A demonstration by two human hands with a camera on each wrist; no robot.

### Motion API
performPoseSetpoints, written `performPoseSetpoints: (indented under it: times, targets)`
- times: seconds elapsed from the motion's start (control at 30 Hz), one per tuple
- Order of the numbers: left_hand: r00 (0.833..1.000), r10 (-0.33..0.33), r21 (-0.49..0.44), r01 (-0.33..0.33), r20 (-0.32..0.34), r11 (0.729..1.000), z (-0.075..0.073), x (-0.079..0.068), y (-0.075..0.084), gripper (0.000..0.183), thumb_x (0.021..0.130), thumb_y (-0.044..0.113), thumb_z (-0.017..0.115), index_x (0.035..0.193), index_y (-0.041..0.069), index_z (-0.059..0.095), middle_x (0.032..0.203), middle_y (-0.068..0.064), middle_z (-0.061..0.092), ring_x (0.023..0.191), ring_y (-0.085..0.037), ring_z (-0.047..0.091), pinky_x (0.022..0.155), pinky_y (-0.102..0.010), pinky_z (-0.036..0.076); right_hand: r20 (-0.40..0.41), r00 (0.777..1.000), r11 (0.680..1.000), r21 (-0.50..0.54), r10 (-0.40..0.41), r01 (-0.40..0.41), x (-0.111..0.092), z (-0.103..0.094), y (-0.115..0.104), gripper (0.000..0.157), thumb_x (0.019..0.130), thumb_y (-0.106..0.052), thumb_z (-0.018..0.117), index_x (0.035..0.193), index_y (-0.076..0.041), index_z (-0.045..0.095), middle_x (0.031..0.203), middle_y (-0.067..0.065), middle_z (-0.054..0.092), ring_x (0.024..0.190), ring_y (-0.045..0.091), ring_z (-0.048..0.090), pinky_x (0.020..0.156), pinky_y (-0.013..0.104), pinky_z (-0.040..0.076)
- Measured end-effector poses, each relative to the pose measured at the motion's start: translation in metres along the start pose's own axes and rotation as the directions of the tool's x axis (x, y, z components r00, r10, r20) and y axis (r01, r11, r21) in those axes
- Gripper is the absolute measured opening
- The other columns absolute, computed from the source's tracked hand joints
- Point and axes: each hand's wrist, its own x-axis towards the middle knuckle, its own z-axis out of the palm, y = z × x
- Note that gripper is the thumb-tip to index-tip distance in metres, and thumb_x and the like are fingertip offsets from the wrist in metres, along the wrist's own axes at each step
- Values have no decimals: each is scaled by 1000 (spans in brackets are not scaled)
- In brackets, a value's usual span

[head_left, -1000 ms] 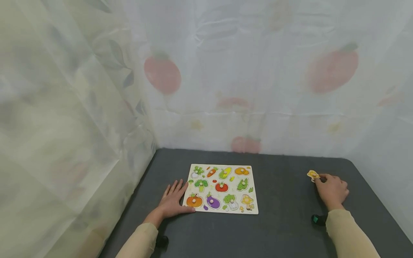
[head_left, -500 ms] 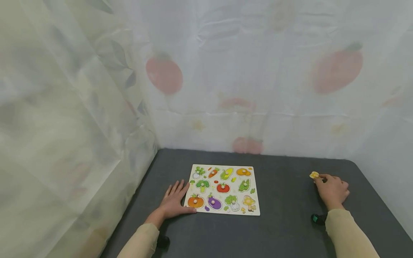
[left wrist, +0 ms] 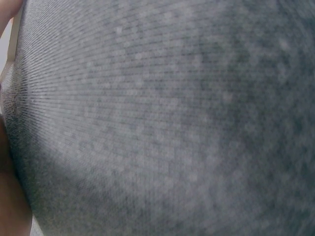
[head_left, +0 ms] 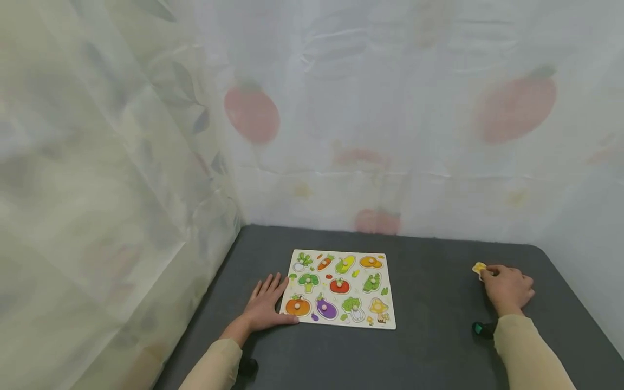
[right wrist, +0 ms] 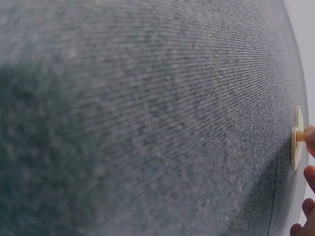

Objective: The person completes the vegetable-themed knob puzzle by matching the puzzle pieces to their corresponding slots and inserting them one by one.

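Note:
My right hand pinches the small knob of a yellow mushroom puzzle piece on the right side of the table. The thumb covers part of the piece. In the right wrist view the flat mushroom piece stands edge-on close against the tabletop, fingertips on its knob. My left hand lies flat with fingers spread at the left edge of a white vegetable puzzle board, its thumb along the near left corner. Knobbed pieces sit in the board: pumpkin, eggplant, tomato, broccoli and several others. A printed mushroom shows at its near right corner.
The dark grey table carries the board left of its middle. A white curtain with printed fruit hangs behind it, and a pale sheet runs along the left. Black wrist devices sit under the forearms.
The mushroom piece has turned in my right fingers, and more of it is now behind the thumb. My left hand keeps its place on the board while the whole head view shifts slightly.

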Motion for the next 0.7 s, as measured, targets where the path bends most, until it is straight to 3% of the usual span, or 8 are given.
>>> performPoseSetpoints:
  times: [0.7]
  targets:
    - [1000, -9, 6, 9, -7, 1000, 4, 0, -3, 127, 68, 92, 63, 166, 26, 15, 171, -3, 7, 157, -28, -2, 123, -55, -5, -9, 1000, 1000, 12, 21, -21, 4, 1, 2, 46, 103, -29, 52, 127, 9, 61, 125, 38, 47, 119, 62, 32, 93, 72, 27]
